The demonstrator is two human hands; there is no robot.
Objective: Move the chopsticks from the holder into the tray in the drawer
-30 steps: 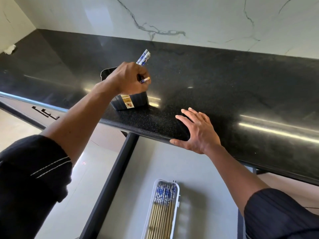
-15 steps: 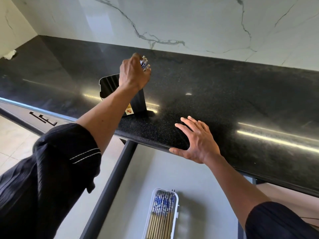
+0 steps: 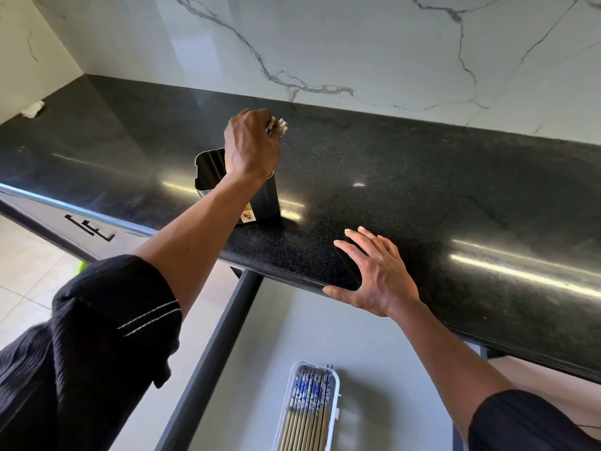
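A black ribbed holder [image 3: 208, 169] stands on the dark counter near its front edge. Directly above it, my left hand [image 3: 250, 144] is closed around a small bunch of chopsticks [image 3: 279, 123]; only their white and blue tips show past my fingers, and the rest is hidden behind the hand. My right hand [image 3: 380, 271] rests flat on the counter's front edge, fingers spread, holding nothing. Below, in the open drawer [image 3: 260, 336], a white tray [image 3: 335, 408] holds several chopsticks with blue patterned ends.
The black speckled counter [image 3: 422, 190] runs under a white marble wall. A crumpled white cloth [image 3: 32, 109] lies at the far left corner. A dark drawer side rail [image 3: 211, 353] runs along the left of the drawer. A cabinet front with a black handle [image 3: 91, 227] sits left.
My left hand has risen above the holder with the chopsticks, turning so that only their tips show. My right hand has stayed on the counter edge.
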